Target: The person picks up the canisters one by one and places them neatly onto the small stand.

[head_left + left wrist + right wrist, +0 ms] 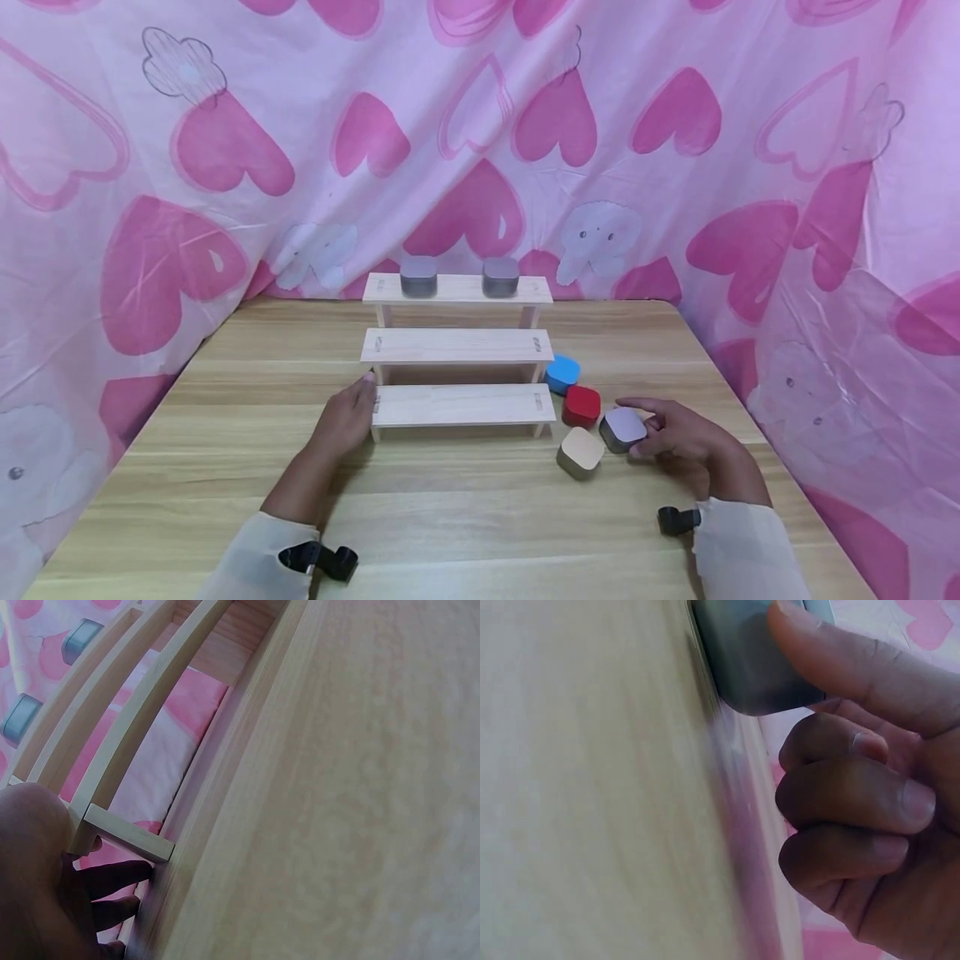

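Note:
A stepped wooden rack [463,405] with three shelves stands on the table. My left hand [347,419] holds the left end of its lowest shelf; in the left wrist view, several fingers [116,879] extend beside the rack's leg [129,832]. At the rack's right, my right hand [678,432] pinches a grey rounded-square block [622,427] between thumb and index finger. The right wrist view shows the block's dark side [754,664] and the other fingers curled into the palm. Beside that block sit a beige block [581,451], a red block [581,406] and a blue block [562,373].
Two grey blocks, one left [418,277] and one right [500,277], stand apart on the top shelf [459,288]. The wood-grain table [450,508] reaches back to a pink heart-patterned cloth [465,125], which also hangs along both sides.

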Demonstrator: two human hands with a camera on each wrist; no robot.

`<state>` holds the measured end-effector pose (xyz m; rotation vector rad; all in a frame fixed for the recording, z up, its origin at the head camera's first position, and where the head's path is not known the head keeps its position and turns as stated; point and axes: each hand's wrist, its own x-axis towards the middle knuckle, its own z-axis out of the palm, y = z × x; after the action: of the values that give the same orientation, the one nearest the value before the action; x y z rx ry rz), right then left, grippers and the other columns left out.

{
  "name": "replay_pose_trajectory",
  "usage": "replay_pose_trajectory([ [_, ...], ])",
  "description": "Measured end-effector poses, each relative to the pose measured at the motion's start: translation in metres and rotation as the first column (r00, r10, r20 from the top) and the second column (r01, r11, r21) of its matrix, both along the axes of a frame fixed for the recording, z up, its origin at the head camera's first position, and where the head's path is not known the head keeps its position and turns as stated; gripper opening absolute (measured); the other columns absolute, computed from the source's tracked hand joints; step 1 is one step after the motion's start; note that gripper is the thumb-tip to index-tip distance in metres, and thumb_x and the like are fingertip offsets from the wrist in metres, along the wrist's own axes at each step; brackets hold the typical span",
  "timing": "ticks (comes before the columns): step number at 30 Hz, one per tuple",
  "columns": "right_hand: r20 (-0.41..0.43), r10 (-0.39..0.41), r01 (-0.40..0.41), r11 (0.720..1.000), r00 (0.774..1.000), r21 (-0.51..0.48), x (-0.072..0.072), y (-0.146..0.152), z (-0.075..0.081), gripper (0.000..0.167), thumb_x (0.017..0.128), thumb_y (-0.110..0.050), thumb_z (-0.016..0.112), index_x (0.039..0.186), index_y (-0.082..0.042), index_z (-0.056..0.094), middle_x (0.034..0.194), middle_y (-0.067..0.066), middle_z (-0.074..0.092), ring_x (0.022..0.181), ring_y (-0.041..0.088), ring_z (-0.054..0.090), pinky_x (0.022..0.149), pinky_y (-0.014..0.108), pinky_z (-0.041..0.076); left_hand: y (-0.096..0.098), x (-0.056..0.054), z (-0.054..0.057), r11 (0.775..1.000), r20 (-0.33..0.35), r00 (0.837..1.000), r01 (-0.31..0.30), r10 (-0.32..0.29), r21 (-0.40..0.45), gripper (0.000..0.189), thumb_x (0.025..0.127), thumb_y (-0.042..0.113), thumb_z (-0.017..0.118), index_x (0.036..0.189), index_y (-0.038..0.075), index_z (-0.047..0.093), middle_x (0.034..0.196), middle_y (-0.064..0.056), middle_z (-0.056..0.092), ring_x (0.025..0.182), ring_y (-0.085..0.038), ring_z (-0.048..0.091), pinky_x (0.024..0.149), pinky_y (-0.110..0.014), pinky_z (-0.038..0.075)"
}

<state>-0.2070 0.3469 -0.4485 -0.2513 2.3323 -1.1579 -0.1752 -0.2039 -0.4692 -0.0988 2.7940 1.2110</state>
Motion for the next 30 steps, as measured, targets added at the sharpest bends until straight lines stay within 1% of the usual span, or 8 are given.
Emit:
replay_pose_trajectory([
  [5,0.016,0.007,-0.006,0.999,1.000,-0.040,-0.003,0.004,-0.003,0.086,0.089,-0.005,0.087,0.165,-0.007,0.046,0.077,0.003,0.051,0.071,0.016,0.053,0.060,0.026,0.049,0.000,0.000,0.000,1.000,0.010,1.000,-0.001,0.001,0.006,0.083,0.117,0.058,0.007,0.171,-0.001,0.028,0.172,-0.033,0.035,0.162,-0.055,0.029,0.134,-0.067,0.024],
  [8,0.019,0.020,-0.019,0.999,1.000,-0.046,-0.004,0.005,-0.004,0.085,0.088,-0.005,0.087,0.164,-0.006,0.048,0.080,0.003,0.055,0.074,0.017,0.054,0.061,0.026,0.049,0.000,0.001,0.001,1.000,0.019,1.000,-0.001,0.001,0.010,0.084,0.116,0.059,0.006,0.171,0.000,0.026,0.173,-0.032,0.034,0.163,-0.055,0.027,0.135,-0.067,0.023],
  [12,0.006,0.045,-0.045,0.997,0.999,-0.057,-0.007,0.008,-0.007,0.082,0.088,-0.005,0.087,0.161,-0.004,0.050,0.093,0.006,0.066,0.083,0.018,0.059,0.067,0.026,0.053,-0.002,0.000,-0.002,1.000,0.016,1.000,-0.004,0.004,0.019,0.089,0.114,0.064,0.005,0.171,0.000,0.027,0.172,-0.032,0.035,0.163,-0.055,0.027,0.135,-0.067,0.023],
  [16,-0.005,0.071,-0.071,0.995,0.997,-0.076,-0.010,0.010,-0.010,0.077,0.088,-0.004,0.087,0.157,-0.001,0.053,0.108,0.005,0.072,0.089,0.017,0.061,0.072,0.026,0.056,-0.001,0.000,-0.002,1.000,0.000,1.000,-0.013,0.013,0.026,0.094,0.112,0.069,0.005,0.170,-0.001,0.030,0.171,-0.034,0.037,0.161,-0.057,0.029,0.133,-0.070,0.025],
  [20,0.001,0.092,-0.091,0.991,0.996,-0.099,-0.010,0.010,-0.012,0.075,0.088,-0.004,0.087,0.156,0.000,0.055,0.106,0.005,0.072,0.087,0.016,0.061,0.070,0.025,0.055,-0.001,-0.001,-0.002,0.999,0.005,1.000,-0.013,0.013,0.035,0.092,0.113,0.067,0.006,0.170,-0.001,0.029,0.171,-0.033,0.037,0.162,-0.057,0.028,0.133,-0.070,0.024],
  [22,0.001,0.097,-0.096,0.990,0.995,-0.106,-0.011,0.009,-0.012,0.073,0.089,-0.004,0.087,0.155,0.001,0.056,0.110,0.006,0.072,0.092,0.016,0.062,0.074,0.024,0.057,-0.001,-0.001,-0.002,0.999,0.019,1.000,-0.003,0.002,0.038,0.090,0.114,0.065,0.005,0.172,-0.001,0.025,0.173,-0.032,0.034,0.163,-0.055,0.026,0.135,-0.067,0.021],
  [26,-0.012,0.092,-0.093,0.991,0.996,-0.100,-0.011,0.007,-0.013,0.068,0.090,-0.005,0.088,0.152,0.001,0.060,0.123,0.011,0.071,0.107,0.020,0.062,0.086,0.025,0.060,-0.001,-0.001,-0.002,1.000,0.023,1.000,0.003,-0.004,0.027,0.087,0.115,0.063,0.005,0.172,0.000,0.025,0.174,-0.031,0.032,0.164,-0.054,0.025,0.136,-0.065,0.021],
  [30,-0.025,0.091,-0.092,0.991,0.996,-0.093,-0.010,0.007,-0.012,0.066,0.090,-0.005,0.088,0.150,0.001,0.061,0.127,0.018,0.069,0.110,0.023,0.062,0.089,0.026,0.061,-0.001,0.000,-0.001,1.000,0.015,1.000,0.005,-0.005,0.020,0.085,0.116,0.061,0.007,0.171,0.000,0.027,0.173,-0.031,0.033,0.163,-0.054,0.027,0.135,-0.066,0.023],
])
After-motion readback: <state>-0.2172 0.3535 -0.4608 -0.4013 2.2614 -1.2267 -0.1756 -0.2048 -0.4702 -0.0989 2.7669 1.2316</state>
